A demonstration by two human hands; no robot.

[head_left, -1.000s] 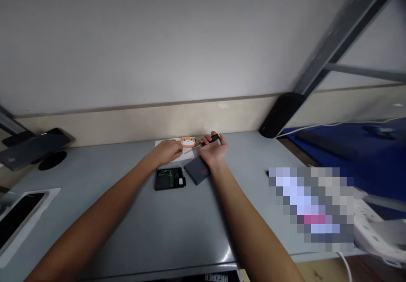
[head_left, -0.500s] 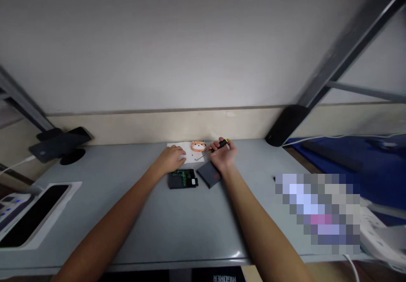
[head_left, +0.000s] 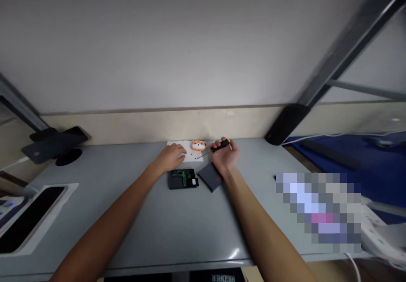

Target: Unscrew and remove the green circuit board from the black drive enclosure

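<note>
My right hand [head_left: 224,157] is closed round a small black-and-yellow screwdriver [head_left: 219,146], its thin shaft pointing left toward a white sheet [head_left: 187,155]. My left hand [head_left: 171,158] rests on that sheet with its fingers curled down; whether it pinches anything is hidden. An orange animal-shaped piece [head_left: 198,145] sits at the sheet's far edge. Just in front of my hands lie an opened black case with a green circuit board [head_left: 182,178] and a dark grey cover [head_left: 210,176], both on the grey table [head_left: 177,227].
A black phone on a round stand [head_left: 55,145] is at the far left. A white tray with a dark screen [head_left: 30,216] lies at the left edge. A dark slanted post with a black foot [head_left: 285,123] rises at the right, beside a blue mat [head_left: 355,159].
The view shifted right and then settled. My right hand turned the screwdriver handle slightly upward. My left hand stayed on the white sheet.
</note>
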